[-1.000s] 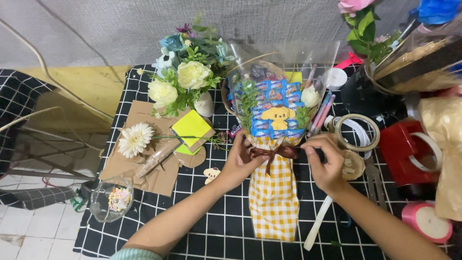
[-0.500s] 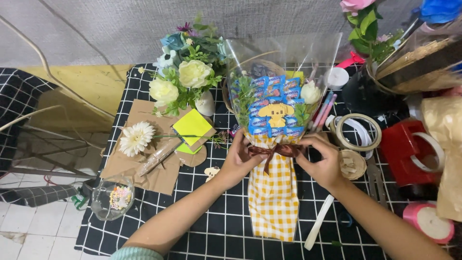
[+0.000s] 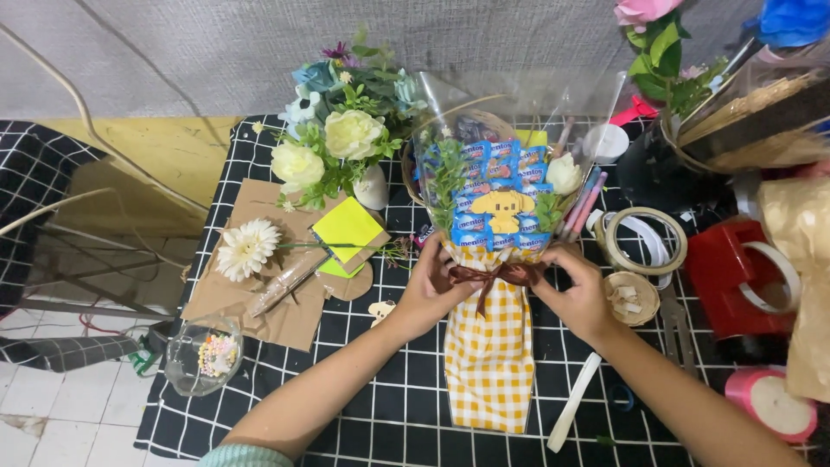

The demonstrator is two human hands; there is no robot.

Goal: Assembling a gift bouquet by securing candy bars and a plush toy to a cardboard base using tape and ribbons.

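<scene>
Nearest: the candy bouquet [image 3: 493, 285] lies flat mid-worktop [image 3: 389, 406], its yellow gingham wrap pointing toward the person. Left hand [image 3: 430, 290] and right hand [image 3: 577, 294] both close around the neck from either side, fingers pinching the ends of the brown ribbon bow [image 3: 493, 275]. Likely light; the wrap is soft and creasable, the ribbon slick, so the tied neck looks the best place to grip. The clear cellophane [image 3: 527, 104] up top would crinkle, and the blue candy packs [image 3: 497, 195] could shift if squeezed.

Versus a second ago: the hands sit tighter on the neck, the right hand has moved in from beside the bow, and the bundle leans slightly less to the right.

Further out: yellow sticky notes [image 3: 346, 229] and a white daisy [image 3: 246, 248] on brown card at left, tape rolls [image 3: 644, 240] at right, flower vase [image 3: 341, 147] behind.
</scene>
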